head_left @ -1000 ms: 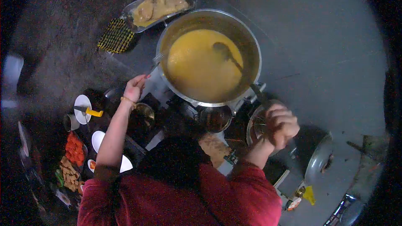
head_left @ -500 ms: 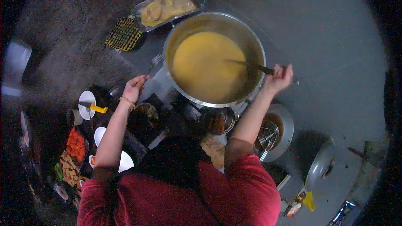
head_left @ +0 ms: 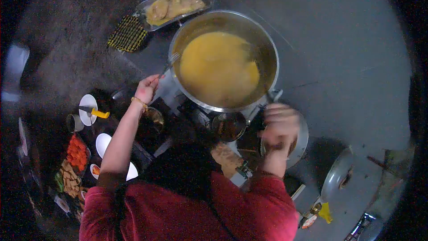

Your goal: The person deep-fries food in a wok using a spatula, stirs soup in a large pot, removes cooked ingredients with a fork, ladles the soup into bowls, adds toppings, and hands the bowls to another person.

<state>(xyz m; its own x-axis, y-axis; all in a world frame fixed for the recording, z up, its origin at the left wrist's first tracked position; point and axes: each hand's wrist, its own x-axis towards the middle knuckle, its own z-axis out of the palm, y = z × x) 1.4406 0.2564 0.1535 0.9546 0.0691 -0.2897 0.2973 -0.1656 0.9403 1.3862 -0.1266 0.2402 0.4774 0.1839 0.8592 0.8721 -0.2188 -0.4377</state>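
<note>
My left hand [head_left: 147, 88] is closed around the handle of a metal fork [head_left: 171, 60], its tines up at the left rim of a large metal pot [head_left: 278, 64]. Thick yellow liquid [head_left: 214, 69] fills the pot's lower part. At the lower right of the pot, my right hand [head_left: 281, 125] is smeared by motion. It is closed on a long dark-handled stirring utensil [head_left: 269, 96], which reaches over the rim into the pot. The utensil's head is hidden in the liquid, so its exact kind cannot be made out.
Behind the pot sits a glass tray [head_left: 154, 28] of pale food pieces, beside a black-and-yellow woven pad [head_left: 127, 34]. A yellow-handled knife [head_left: 100, 114] lies across a white bowl [head_left: 88, 102] at left. Chopped red food [head_left: 77, 152] is below. A grey lid [head_left: 333, 178] stands right.
My right hand has swung down and toward my body with the utensil, from the pot's right side to its lower right. My left hand has brought the fork slightly right, to the rim.
</note>
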